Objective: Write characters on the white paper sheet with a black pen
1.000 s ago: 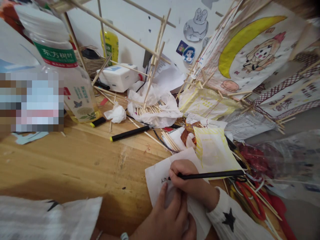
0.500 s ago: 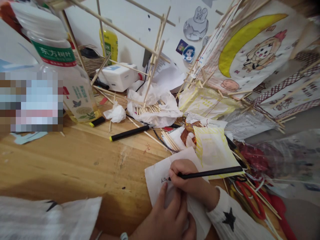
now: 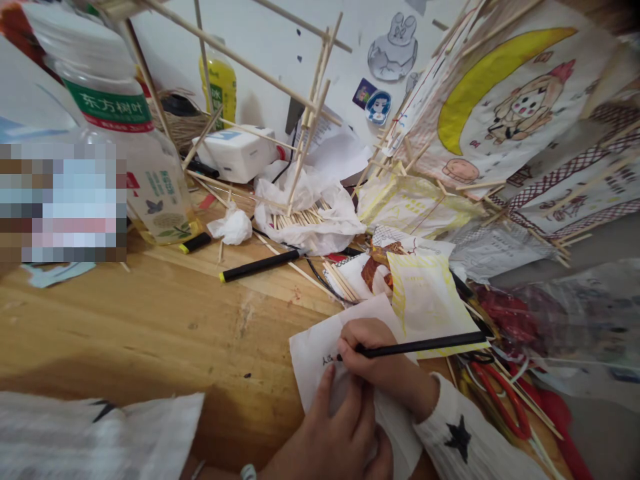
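My right hand [image 3: 373,353] is closed round a long black pen [image 3: 425,345], its tip on a sheet of white paper [image 3: 313,340]. A few small black handwritten characters stand just left of the tip. My left hand [image 3: 333,427] lies over the lower part of the sheet, fingers stretched out and pressing it to the wooden table [image 3: 220,353]. The fingertips of the left hand are close to the writing, below the right hand. Beyond the sheet lies a paper piece with a yellow border [image 3: 430,300], partly under the pen.
Orange-handled scissors [image 3: 505,400] lie among sticks at the right. A black marker [image 3: 260,265] rests farther back, before a white plastic bag of thin sticks [image 3: 310,220]. A plastic bottle [image 3: 145,153] stands at left. A stick frame [image 3: 240,63] and decorated paper lantern [image 3: 505,100] rise behind.
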`<action>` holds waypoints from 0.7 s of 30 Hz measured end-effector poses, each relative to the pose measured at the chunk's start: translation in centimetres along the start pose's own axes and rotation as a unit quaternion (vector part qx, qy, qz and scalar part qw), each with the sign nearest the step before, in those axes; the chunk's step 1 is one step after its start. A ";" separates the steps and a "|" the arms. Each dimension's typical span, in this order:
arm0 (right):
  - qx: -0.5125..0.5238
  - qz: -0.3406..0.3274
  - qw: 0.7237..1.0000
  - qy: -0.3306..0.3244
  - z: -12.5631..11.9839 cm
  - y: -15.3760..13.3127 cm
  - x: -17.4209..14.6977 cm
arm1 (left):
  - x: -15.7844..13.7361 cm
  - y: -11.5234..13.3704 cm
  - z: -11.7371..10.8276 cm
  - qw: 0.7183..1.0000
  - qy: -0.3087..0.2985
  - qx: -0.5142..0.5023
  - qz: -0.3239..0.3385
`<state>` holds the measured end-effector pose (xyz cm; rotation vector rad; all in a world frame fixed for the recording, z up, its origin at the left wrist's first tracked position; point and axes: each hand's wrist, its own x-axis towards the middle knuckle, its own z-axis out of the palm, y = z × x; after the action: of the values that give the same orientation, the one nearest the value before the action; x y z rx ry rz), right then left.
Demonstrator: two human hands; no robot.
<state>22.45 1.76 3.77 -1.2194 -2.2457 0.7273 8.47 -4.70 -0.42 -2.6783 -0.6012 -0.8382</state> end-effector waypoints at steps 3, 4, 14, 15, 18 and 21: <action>-0.005 0.000 1.000 0.000 0.0 0.0 0.0 | 0.2 -0.1 -0.1 1.000 -0.002 -0.002 0.001; -0.005 -0.004 1.000 -0.001 0.0 0.0 0.0 | 0.2 -0.1 -0.2 1.000 -0.003 -0.003 0.001; -0.018 -0.018 1.000 -0.004 0.0 -0.1 0.1 | 0.3 -0.1 -0.2 1.000 0.008 -0.003 -0.007; -0.018 -0.017 1.000 -0.004 0.0 -0.1 0.1 | 0.3 -0.1 -0.3 1.000 0.009 -0.002 -0.006; -0.015 -0.010 1.000 0.003 0.1 -0.1 0.0 | 0.4 -0.1 -0.5 1.000 0.002 -0.001 -0.004; -0.008 -0.009 1.000 0.011 0.0 -0.2 0.0 | 0.5 -0.2 -0.6 1.000 -0.006 -0.006 -0.003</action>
<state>22.31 1.65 3.90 -1.2082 -2.2456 0.6860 8.48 -4.63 0.41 -2.6957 -0.6100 -0.8293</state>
